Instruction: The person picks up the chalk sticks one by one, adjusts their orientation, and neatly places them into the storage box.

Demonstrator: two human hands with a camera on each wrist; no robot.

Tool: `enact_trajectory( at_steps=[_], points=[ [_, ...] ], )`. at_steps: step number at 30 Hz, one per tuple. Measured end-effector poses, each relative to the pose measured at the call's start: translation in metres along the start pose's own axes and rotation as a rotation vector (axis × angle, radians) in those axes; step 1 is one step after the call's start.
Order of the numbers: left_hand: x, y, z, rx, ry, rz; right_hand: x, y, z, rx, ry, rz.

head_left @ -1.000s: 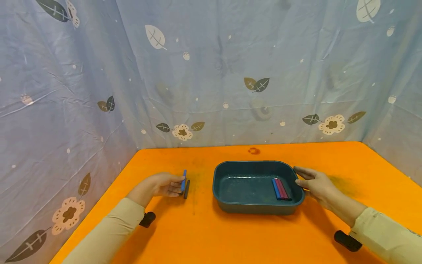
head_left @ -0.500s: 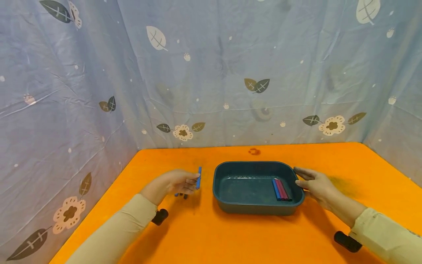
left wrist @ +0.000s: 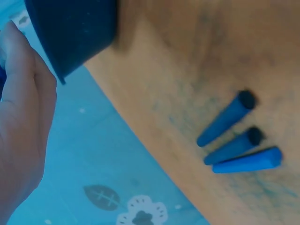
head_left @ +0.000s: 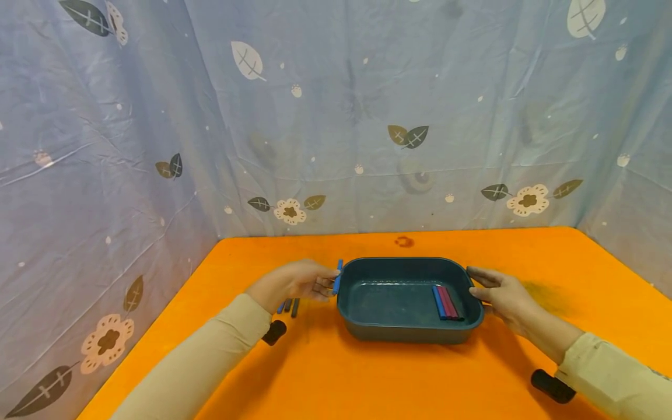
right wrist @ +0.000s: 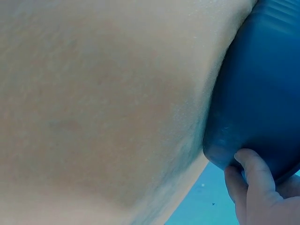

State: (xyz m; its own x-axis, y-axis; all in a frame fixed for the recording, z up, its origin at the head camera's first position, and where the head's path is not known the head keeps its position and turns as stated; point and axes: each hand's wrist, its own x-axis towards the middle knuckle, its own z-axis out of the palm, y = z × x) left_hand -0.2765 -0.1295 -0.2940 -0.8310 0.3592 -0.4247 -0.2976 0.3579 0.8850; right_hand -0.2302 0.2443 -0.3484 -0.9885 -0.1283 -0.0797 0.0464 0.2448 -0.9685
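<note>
A slender blue stick point(head_left: 336, 285) stands nearly upright at the left rim of the bin, close against the outer side; whether it touches the rim, I cannot tell. The left hand point(head_left: 307, 279) pinches it between thumb and fingers, a narrow grip; in the left wrist view the hand hides most of it.

The bin point(head_left: 409, 333) is a dark teal, rounded rectangular container, sitting level on the table. Its contents lie side by side on the floor at the right end: a blue piece point(head_left: 439, 303), two magenta pieces point(head_left: 448, 303) and, at their right edge, a dark strip too dim to make out. The right hand point(head_left: 504, 296) grips the bin by its right end, thumb over the rim and fingertips against the outer wall.

Left of the bin, below the left wrist, a loose blue stick point(left wrist: 248, 160) and two darker sticks point(left wrist: 228, 118) lie near one another on the orange table point(head_left: 399, 379). A pale blue curtain point(head_left: 336, 116) printed with leaves and flowers hangs behind.
</note>
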Motion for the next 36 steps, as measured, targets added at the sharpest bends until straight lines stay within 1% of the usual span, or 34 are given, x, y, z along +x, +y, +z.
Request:
enact_trajectory(
  at_steps=[5,12,17,19,26,30,36],
  points=[
    [0.007,0.011,0.012,-0.005,-0.010,-0.027,0.000,0.001,0.001,0.006,-0.001,-0.007],
    [0.016,0.031,0.031,0.071,-0.025,-0.084,0.000,0.002,0.000,0.000,-0.003,-0.018],
    [0.024,0.042,0.040,0.093,-0.060,-0.126,0.000,0.002,0.000,-0.002,-0.002,-0.019],
    [0.028,0.045,0.044,0.100,-0.067,-0.139,0.000,0.002,0.000,-0.005,-0.001,-0.020],
    [0.043,0.056,0.061,0.153,-0.063,-0.182,-0.001,0.004,0.000,-0.001,-0.001,-0.024],
    [0.053,0.061,0.072,0.189,-0.071,-0.191,-0.001,0.003,0.000,0.000,0.006,-0.022],
    [0.065,0.066,0.085,0.230,-0.105,-0.198,-0.001,0.002,0.001,0.002,0.006,-0.018]
  ],
)
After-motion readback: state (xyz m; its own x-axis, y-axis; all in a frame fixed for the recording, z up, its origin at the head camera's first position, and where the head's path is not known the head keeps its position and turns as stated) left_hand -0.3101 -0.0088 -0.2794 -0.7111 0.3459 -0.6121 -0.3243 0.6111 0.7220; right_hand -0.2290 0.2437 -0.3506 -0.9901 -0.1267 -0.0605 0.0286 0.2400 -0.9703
